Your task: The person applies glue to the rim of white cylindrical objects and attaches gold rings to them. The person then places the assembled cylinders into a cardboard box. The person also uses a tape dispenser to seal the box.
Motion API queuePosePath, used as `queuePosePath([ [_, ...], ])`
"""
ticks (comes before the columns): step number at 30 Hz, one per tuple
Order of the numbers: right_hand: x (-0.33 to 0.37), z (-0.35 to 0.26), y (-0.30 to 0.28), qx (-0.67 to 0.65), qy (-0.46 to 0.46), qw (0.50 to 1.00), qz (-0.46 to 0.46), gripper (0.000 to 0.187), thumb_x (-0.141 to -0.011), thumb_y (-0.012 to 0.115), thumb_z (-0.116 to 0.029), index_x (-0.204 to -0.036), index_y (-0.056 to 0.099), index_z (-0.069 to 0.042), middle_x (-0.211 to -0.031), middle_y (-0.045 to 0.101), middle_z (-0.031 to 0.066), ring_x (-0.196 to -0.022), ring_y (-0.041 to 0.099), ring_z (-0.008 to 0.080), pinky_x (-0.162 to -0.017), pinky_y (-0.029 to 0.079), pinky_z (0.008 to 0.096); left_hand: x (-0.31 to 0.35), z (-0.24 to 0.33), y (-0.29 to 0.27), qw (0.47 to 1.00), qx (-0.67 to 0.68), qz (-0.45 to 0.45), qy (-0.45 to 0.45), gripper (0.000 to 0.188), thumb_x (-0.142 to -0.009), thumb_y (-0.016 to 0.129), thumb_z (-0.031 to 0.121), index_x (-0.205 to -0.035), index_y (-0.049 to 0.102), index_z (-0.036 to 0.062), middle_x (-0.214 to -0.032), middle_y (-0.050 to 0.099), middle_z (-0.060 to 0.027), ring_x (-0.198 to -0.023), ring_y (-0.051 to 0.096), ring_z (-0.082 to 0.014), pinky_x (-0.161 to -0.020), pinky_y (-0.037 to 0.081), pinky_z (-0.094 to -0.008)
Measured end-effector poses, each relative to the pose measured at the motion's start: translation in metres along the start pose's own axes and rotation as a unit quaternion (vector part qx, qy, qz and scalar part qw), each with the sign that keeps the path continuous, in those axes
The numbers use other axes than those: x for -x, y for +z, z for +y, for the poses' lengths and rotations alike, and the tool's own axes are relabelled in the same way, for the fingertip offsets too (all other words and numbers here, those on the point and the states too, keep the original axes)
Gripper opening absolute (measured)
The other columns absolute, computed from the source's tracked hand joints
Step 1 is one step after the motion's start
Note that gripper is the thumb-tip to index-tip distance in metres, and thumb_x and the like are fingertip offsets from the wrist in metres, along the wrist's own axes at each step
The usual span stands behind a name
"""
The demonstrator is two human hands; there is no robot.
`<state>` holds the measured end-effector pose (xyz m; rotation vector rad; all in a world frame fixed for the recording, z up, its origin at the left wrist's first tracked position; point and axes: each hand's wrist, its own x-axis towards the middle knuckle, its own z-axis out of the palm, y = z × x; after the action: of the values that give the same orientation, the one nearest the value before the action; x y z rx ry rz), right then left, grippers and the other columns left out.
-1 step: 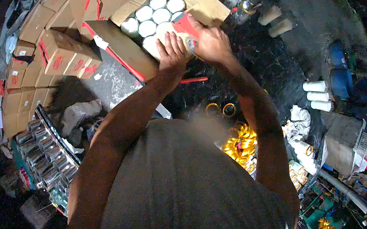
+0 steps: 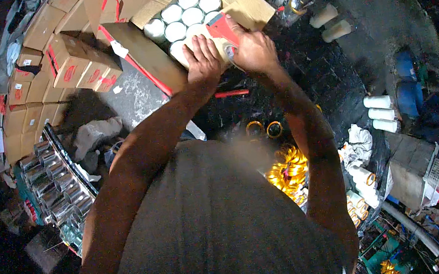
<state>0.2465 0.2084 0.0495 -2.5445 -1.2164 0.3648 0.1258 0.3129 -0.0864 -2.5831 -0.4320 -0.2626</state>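
In front of me a cardboard carton (image 2: pixel 153 63) stands with flaps raised, holding several round white-topped cylinders (image 2: pixel 193 17) in rows. My left hand (image 2: pixel 203 61) lies with fingers stretched out on a pale surface at the carton's near side, beside the cylinders; whether that is a flap I cannot tell. My right hand (image 2: pixel 254 50) is closed round a red tape dispenser (image 2: pixel 223 30) with a dark front edge. The dispenser rests over the carton's near right corner, its tip close to my left fingertips. My palm hides its handle.
Stacked cartons (image 2: pixel 71 65) fill the far left. Shiny metal cylinders (image 2: pixel 55 179) lie in rows at the left. Gold rings (image 2: pixel 289 175) are heaped near my right forearm. White cylinders (image 2: pixel 381 114) lie at the right, near a grey box (image 2: pixel 410 165). A red strip (image 2: pixel 231 93) lies below the carton.
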Motion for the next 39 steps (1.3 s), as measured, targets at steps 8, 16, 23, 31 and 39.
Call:
queuePosePath([
  [8, 0.037, 0.044, 0.046, 0.031, -0.063, 0.991, 0.110, 0.070, -0.091, 0.071, -0.044, -0.154, 0.046, -0.026, -0.101, 0.062, 0.0272, -0.087, 0.068, 0.0467, -0.079, 0.057, 0.0564, -0.021, -0.009, -0.012, 0.983, 0.102, -0.136, -0.072, 0.093, -0.095, 0.055, 0.056, -0.145, 0.035, -0.0204, -0.152, 0.035, -0.0435, -0.144, 0.034, -0.0581, -0.107, 0.032, -0.0778],
  [16, 0.080, 0.091, 0.088, -0.014, -0.120, 0.969, 0.215, 0.063, -0.093, 0.072, -0.037, -0.151, 0.050, -0.026, -0.097, 0.064, 0.0191, -0.079, 0.065, 0.0385, -0.067, 0.055, 0.0502, -0.022, -0.006, -0.009, 0.987, 0.074, -0.130, -0.056, 0.066, -0.101, 0.048, 0.026, -0.146, 0.034, -0.0196, -0.151, 0.039, -0.0411, -0.142, 0.039, -0.0572, -0.107, 0.035, -0.0763],
  [23, 0.113, 0.117, 0.142, -0.039, -0.085, 0.970, 0.223, 0.067, -0.086, 0.073, -0.014, -0.149, 0.053, -0.019, -0.096, 0.067, 0.0168, -0.081, 0.066, 0.0385, -0.066, 0.055, 0.0499, -0.017, -0.009, 0.003, 0.990, 0.072, -0.108, -0.048, 0.067, -0.099, 0.051, 0.026, -0.148, 0.035, -0.0163, -0.152, 0.039, -0.0406, -0.142, 0.040, -0.0558, -0.108, 0.036, -0.0739],
  [31, 0.102, 0.148, 0.217, 0.020, -0.112, 0.954, 0.278, 0.076, -0.081, 0.071, -0.010, -0.153, 0.049, -0.019, -0.094, 0.063, 0.0181, -0.082, 0.063, 0.0403, -0.066, 0.053, 0.0504, -0.016, -0.005, -0.026, 0.995, 0.078, -0.054, 0.034, 0.072, -0.101, 0.049, 0.055, -0.164, 0.013, 0.0453, -0.161, 0.023, -0.0365, -0.138, 0.031, -0.0663, -0.098, 0.032, -0.0835],
  [39, 0.112, 0.156, 0.244, 0.006, -0.067, 0.965, 0.253, 0.069, -0.090, 0.059, -0.018, -0.156, 0.042, -0.016, -0.109, 0.062, 0.0258, -0.085, 0.060, 0.0440, -0.071, 0.054, 0.0524, -0.024, 0.012, 0.036, 0.943, -0.060, 0.044, 0.323, 0.067, -0.096, 0.050, 0.023, -0.158, 0.034, 0.0022, -0.169, 0.027, -0.0068, -0.156, 0.025, -0.0282, -0.131, 0.019, -0.0405],
])
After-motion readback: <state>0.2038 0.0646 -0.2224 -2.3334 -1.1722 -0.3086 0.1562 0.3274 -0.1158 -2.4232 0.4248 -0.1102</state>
